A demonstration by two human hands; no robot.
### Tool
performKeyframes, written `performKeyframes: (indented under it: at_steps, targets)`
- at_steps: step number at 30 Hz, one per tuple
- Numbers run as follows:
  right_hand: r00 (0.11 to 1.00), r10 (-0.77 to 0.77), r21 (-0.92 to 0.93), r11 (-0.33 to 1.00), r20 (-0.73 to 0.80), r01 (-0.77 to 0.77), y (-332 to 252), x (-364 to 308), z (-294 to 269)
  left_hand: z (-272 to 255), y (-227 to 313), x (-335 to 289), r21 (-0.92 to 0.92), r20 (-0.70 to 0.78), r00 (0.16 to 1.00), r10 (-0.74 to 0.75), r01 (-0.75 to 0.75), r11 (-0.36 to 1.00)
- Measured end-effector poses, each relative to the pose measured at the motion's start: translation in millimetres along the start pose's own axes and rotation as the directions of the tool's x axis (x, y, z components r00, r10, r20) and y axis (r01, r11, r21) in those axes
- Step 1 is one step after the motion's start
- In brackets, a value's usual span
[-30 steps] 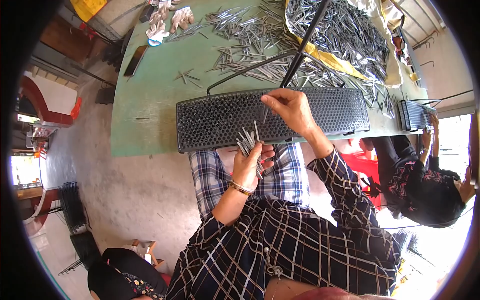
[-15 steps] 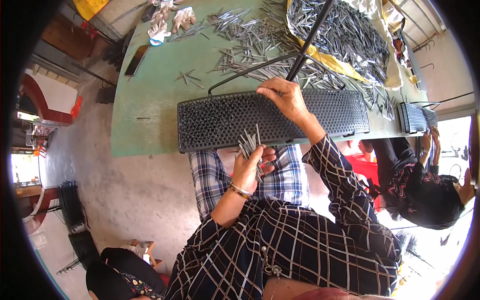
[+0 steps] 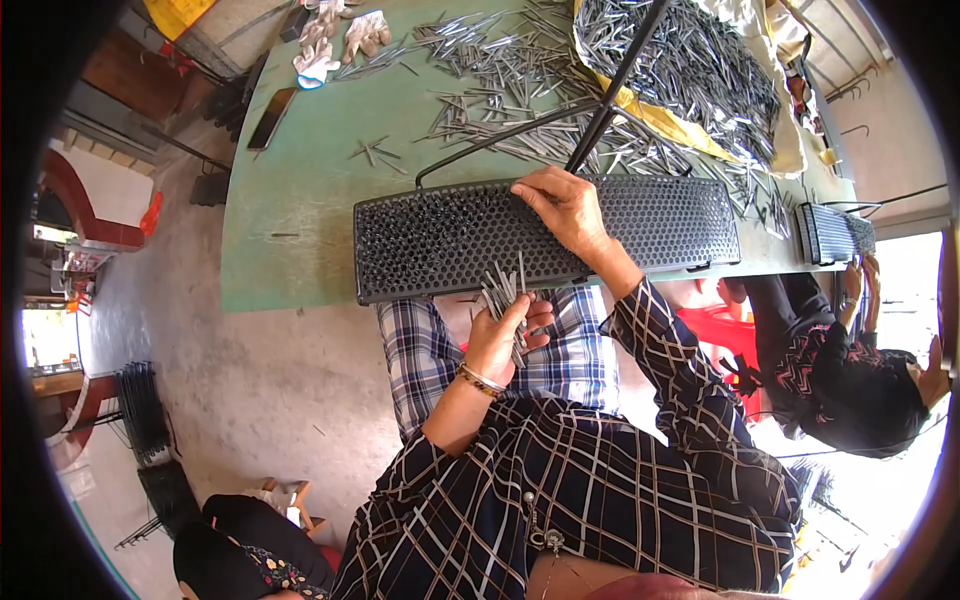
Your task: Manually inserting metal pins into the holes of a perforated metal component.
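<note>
On the green counter [image 3: 300,200], toward its far left corner, a pair of pale work gloves [image 3: 345,40] and a dark flat object [image 3: 270,118] lie out of the way, while loose metal pins [image 3: 500,70] are scattered across the middle. Along the near edge sits a long black perforated tray [image 3: 440,235], placed close to the person's lap so both hands reach it easily; its left part looks already filled with pins. Below the tray edge, the left hand [image 3: 500,340] is raised over the checked trousers, wrist bent back and bearing a bangle, its fingers closed around a small bundle of pins [image 3: 505,295] that fans upward, kept as a ready supply. Farther right, the right hand [image 3: 565,205] stretches forward from a plaid sleeve and rests on the tray's top, fingers curled down toward the holes; whether they pinch a pin I cannot tell. Beyond it, a big heap of pins [image 3: 690,70] lies on yellow sheeting, and at the far right another person [image 3: 850,370] sits by a second tray [image 3: 830,232].
</note>
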State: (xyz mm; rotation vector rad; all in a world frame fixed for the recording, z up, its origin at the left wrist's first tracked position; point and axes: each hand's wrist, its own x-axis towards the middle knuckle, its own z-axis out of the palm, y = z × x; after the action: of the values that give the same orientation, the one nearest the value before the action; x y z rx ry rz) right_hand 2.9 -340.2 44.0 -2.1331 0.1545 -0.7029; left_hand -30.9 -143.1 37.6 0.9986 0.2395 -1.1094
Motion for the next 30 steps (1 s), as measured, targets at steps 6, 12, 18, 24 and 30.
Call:
performKeyframes:
  at_steps: [6, 12, 18, 24, 30]
  targets:
    - [0.996, -0.080, -0.082, 0.993, 0.045, 0.083, 1.1, 0.3, 0.5, -3.7, -1.9, 2.2, -0.005, 0.008, 1.000, 0.012, -0.012, 1.000]
    - [0.997, -0.069, -0.124, 0.990, 0.047, 0.074, -1.1, 0.4, -0.2, -3.3, -0.2, 2.0, -0.006, -0.005, 1.000, 0.011, -0.011, 1.000]
    - [0.990, 0.089, -0.026, 0.996, 0.108, -0.087, -30.4, -9.8, -11.7, -3.1, 5.0, -0.5, 0.019, 0.027, 0.991, 0.132, -0.133, 0.991]
    - [0.849, 0.351, 0.252, 0.847, 0.396, -0.468, -39.2, -33.9, -9.6, -2.9, 7.8, 5.2, 0.006, 0.088, 0.980, 0.179, -0.180, 0.984]
    - [0.947, 0.313, 0.260, 0.910, 0.075, -0.322, -41.3, -6.5, 5.7, -11.6, 1.0, 10.0, -0.031, 0.089, 0.991, 0.097, -0.095, 0.995]
